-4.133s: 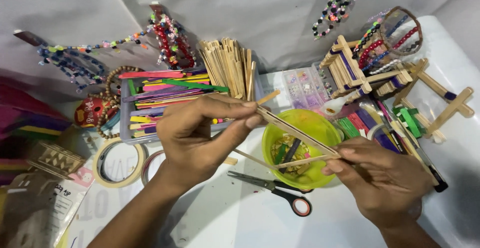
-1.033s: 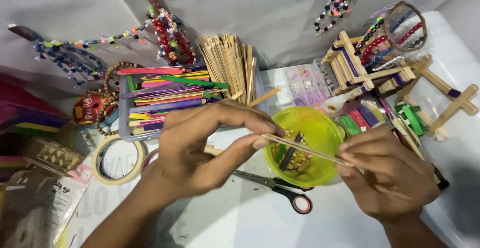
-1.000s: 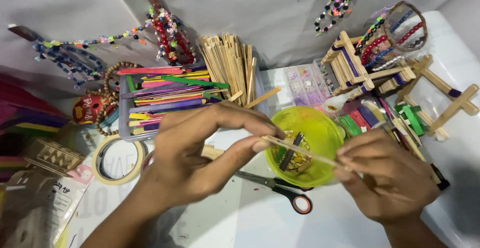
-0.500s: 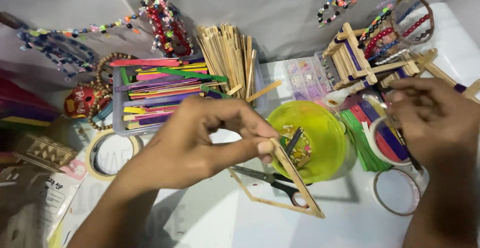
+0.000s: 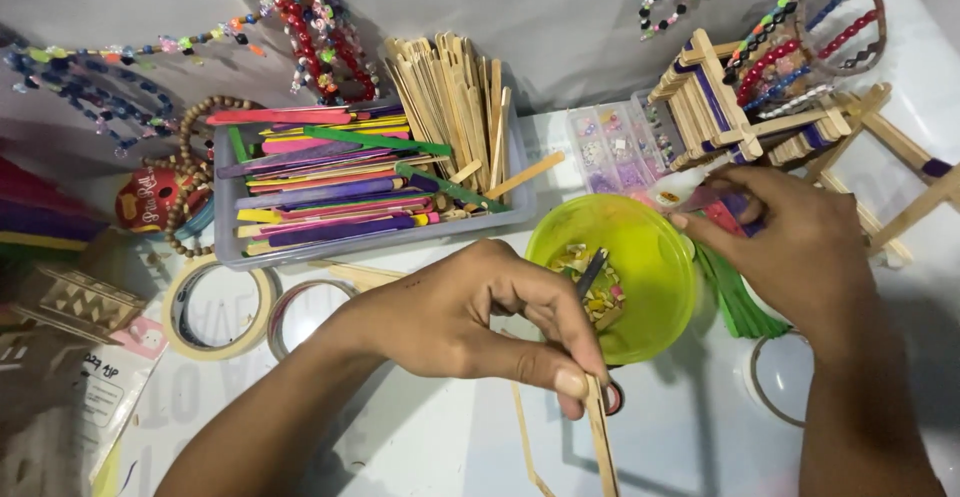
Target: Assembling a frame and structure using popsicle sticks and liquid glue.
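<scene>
- The left hand (image 5: 470, 322) has thumb and forefinger pinched on the top end of a plain wooden craft stick (image 5: 600, 437), which is part of a thin stick frame running down out of the bottom edge of the view; a second thin stick (image 5: 525, 442) of that frame slants just left of it
- The other left fingers curl loosely over the pinch, knuckles up
- The right hand (image 5: 800, 257) lies palm down over the clutter to the right of the bowl, its fingertips closed on a small reddish and purple object (image 5: 725, 207); what that object is cannot be told
- Between the two hands sits a yellow-green plastic bowl (image 5: 650, 257) with small bits and a dark tool inside
- Beside the bowl, under the right hand, lies a bundle of green strips (image 5: 735, 302)
- Behind the left hand is a grey tray (image 5: 520, 212) of coloured craft sticks (image 5: 330, 192) and a stack of plain ones (image 5: 450, 102)
- A clear bead organiser box (image 5: 610, 147) stands behind the bowl
- A craft-stick model strung with beads (image 5: 760, 77) rises at the far right
- Two tape rolls (image 5: 215, 307) lie left of the left wrist
</scene>
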